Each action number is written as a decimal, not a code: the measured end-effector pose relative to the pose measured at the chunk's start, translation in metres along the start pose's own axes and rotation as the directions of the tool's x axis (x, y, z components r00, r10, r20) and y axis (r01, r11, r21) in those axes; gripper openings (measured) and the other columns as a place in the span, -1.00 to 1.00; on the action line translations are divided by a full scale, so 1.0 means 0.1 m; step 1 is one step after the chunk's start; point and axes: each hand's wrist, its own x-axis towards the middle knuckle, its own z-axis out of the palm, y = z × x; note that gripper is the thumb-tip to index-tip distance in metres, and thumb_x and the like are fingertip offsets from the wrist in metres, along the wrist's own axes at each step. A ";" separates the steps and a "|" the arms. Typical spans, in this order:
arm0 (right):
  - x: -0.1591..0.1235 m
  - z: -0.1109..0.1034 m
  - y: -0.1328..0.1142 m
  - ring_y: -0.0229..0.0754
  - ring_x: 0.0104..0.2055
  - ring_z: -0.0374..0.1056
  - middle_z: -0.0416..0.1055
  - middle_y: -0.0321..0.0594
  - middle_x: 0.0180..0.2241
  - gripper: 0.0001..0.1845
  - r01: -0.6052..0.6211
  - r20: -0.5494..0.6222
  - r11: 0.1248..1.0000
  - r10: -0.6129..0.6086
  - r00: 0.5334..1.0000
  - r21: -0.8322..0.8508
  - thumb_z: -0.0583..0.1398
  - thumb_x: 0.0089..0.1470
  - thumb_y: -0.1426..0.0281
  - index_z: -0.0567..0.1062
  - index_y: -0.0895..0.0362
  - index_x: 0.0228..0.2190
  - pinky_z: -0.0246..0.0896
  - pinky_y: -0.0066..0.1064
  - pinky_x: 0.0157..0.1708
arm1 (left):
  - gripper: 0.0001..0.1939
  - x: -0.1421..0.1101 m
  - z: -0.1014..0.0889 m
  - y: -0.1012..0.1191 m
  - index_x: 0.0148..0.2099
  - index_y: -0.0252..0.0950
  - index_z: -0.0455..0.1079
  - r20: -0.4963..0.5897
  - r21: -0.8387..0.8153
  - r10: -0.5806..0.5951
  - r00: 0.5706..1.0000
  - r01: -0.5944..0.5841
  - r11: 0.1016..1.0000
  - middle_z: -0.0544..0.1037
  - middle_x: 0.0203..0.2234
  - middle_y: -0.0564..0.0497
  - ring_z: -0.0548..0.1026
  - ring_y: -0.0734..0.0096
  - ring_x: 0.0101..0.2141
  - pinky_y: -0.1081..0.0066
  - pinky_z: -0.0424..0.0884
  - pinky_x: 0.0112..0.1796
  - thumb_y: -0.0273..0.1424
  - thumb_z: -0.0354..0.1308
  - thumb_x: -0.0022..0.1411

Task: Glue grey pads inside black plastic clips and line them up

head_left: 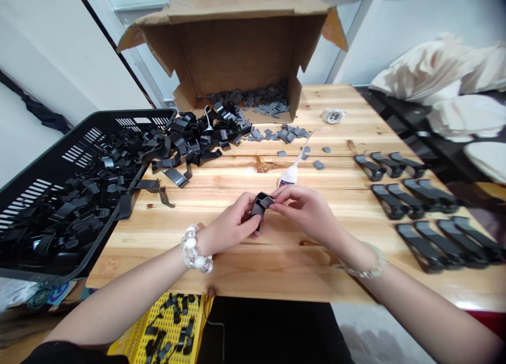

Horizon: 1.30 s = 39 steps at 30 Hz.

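Over the near middle of the table, my left hand (pixel 231 226) is closed around a bent black plastic clip (pixel 258 210). The thumb and fingers of my right hand (pixel 306 208) pinch a small grey pad (pixel 268 202) against the clip's upper end. Fingers partly cover both pieces. Just beyond my right hand stands a white glue bottle (pixel 289 175) with a long thin nozzle, its base hidden. A few loose grey pads (pixel 319 165) lie on the wood behind it.
A black crate (pixel 85 137) full of black clips fills the left side, with a clip pile (pixel 197 132) spilling beside it. An open cardboard box (pixel 237 48) holds grey pads. Clips in rows (pixel 427 243) and a tape roll (pixel 333 116) are right; a yellow basket (pixel 136 330) sits below.
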 end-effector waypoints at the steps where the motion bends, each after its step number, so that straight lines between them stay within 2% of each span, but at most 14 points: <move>1: 0.00 0.00 0.00 -0.14 -0.24 0.38 0.48 -0.17 -0.32 -0.81 0.010 0.005 0.999 -0.010 1.000 -0.037 0.29 -0.03 0.31 0.44 0.14 -0.54 0.26 -0.39 -0.40 | -0.82 0.00 0.00 0.00 -0.08 -0.25 0.13 0.000 0.015 -0.009 1.000 0.009 1.000 0.36 -0.31 0.01 0.41 0.47 -0.36 0.38 0.49 -0.33 -0.35 0.01 0.29; 7: -0.01 -0.01 -0.01 -0.20 -0.28 0.38 0.49 -0.20 -0.33 -0.88 0.103 0.029 0.976 -0.100 0.995 -0.191 0.26 0.01 0.40 0.47 0.13 -0.53 0.20 -0.44 -0.44 | -0.81 0.00 -0.01 -0.01 -0.06 -0.25 0.12 0.014 0.072 -0.019 1.000 0.018 0.997 0.34 -0.29 0.03 0.39 0.49 -0.36 0.35 0.50 -0.31 -0.36 -0.01 0.30; 17: -0.01 0.01 -0.01 -0.26 -0.36 0.35 0.48 -0.23 -0.40 -0.89 0.135 0.021 0.963 -0.134 0.991 -0.233 0.25 0.04 0.42 0.48 0.14 -0.50 0.18 -0.45 -0.46 | -0.78 -0.03 -0.01 0.00 -0.01 -0.24 0.11 0.032 0.151 -0.024 0.999 0.019 0.988 0.36 -0.27 0.01 0.42 0.45 -0.34 0.34 0.47 -0.32 -0.35 -0.03 0.31; 24: -0.01 0.00 -0.04 -0.26 -0.34 0.35 0.48 -0.21 -0.39 -0.88 0.177 0.044 0.947 -0.171 0.984 -0.268 0.25 0.05 0.44 0.49 0.15 -0.51 0.19 -0.45 -0.44 | -0.78 -0.03 -0.02 -0.02 -0.01 -0.23 0.10 0.024 0.227 -0.009 1.000 0.004 0.974 0.37 -0.29 0.01 0.44 0.43 -0.36 0.36 0.43 -0.35 -0.36 -0.04 0.31; 32: -0.02 0.00 -0.05 -0.24 -0.36 0.35 0.48 -0.22 -0.39 -0.86 0.122 0.030 0.941 -0.118 0.992 -0.317 0.25 0.05 0.44 0.46 0.15 -0.53 0.18 -0.42 -0.43 | -0.78 -0.05 0.01 0.02 -0.01 -0.23 0.12 -0.002 0.436 0.056 0.998 -0.049 0.899 0.41 -0.30 0.03 0.43 0.40 -0.37 0.35 0.38 -0.32 -0.37 -0.05 0.30; 39: -0.02 0.02 -0.07 -0.25 -0.36 0.35 0.48 -0.24 -0.39 -0.82 0.067 0.015 0.950 -0.065 0.998 -0.304 0.25 0.02 0.45 0.41 0.14 -0.57 0.18 -0.43 -0.44 | -0.74 -0.05 0.03 0.02 0.01 -0.25 0.13 -0.017 0.542 0.076 0.997 -0.055 0.839 0.44 -0.29 0.00 0.40 0.37 -0.35 0.35 0.34 -0.31 -0.35 -0.04 0.28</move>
